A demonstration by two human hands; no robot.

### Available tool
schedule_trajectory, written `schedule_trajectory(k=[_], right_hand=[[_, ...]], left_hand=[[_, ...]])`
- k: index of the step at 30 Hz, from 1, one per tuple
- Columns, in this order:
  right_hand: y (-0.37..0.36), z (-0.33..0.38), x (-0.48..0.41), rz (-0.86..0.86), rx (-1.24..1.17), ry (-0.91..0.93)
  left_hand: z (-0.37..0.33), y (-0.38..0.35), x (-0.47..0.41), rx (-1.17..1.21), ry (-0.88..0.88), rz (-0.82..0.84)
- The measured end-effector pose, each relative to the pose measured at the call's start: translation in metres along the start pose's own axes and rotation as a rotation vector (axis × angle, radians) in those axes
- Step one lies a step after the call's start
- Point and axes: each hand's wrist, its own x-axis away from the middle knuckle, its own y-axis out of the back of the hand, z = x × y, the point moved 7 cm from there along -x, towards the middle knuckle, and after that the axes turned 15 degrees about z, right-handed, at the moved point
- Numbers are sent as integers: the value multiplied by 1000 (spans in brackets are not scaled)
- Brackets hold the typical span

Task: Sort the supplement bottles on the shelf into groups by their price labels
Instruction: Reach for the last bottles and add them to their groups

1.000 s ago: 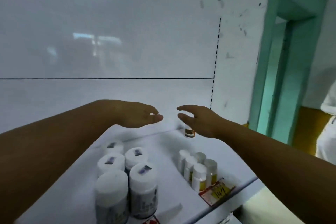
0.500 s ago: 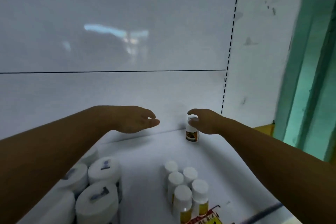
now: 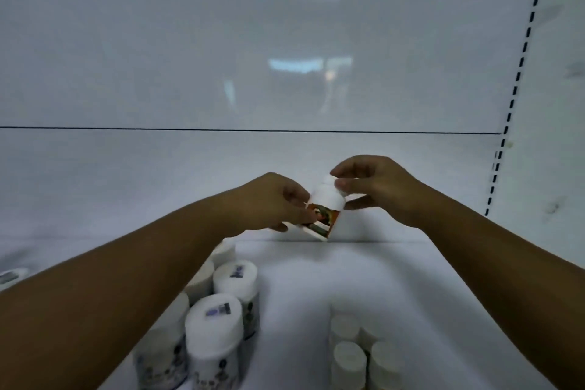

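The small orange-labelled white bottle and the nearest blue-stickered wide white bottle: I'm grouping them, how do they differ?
The small orange-labelled white bottle is tilted, gripped by the left hand and right hand; the nearest wide white bottle stands upright on the white shelf. The small bottle's label is orange-brown; the wide bottle's is greyish. Both have white caps.
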Motion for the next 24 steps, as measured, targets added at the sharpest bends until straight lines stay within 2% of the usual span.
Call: schedule_trajectory(k=[3, 6, 11, 16, 20, 24], right_hand=[[-37, 27, -19, 75, -3, 74], [-74, 43, -35, 131, -9, 113], [-133, 78, -64, 190, -4, 176], [-196, 109, -99, 227, 0, 216], [-254, 119, -137, 232, 71, 178], [-305, 110, -175, 228, 234, 68]], left_hand=[[17, 22, 29, 141, 40, -45], [34, 42, 65, 186, 69, -103], [51, 87, 126, 110, 66, -207], [77, 138, 180, 8, 98, -224], [120, 173, 212, -2, 156, -244], [167, 201, 226, 125, 212, -399]])
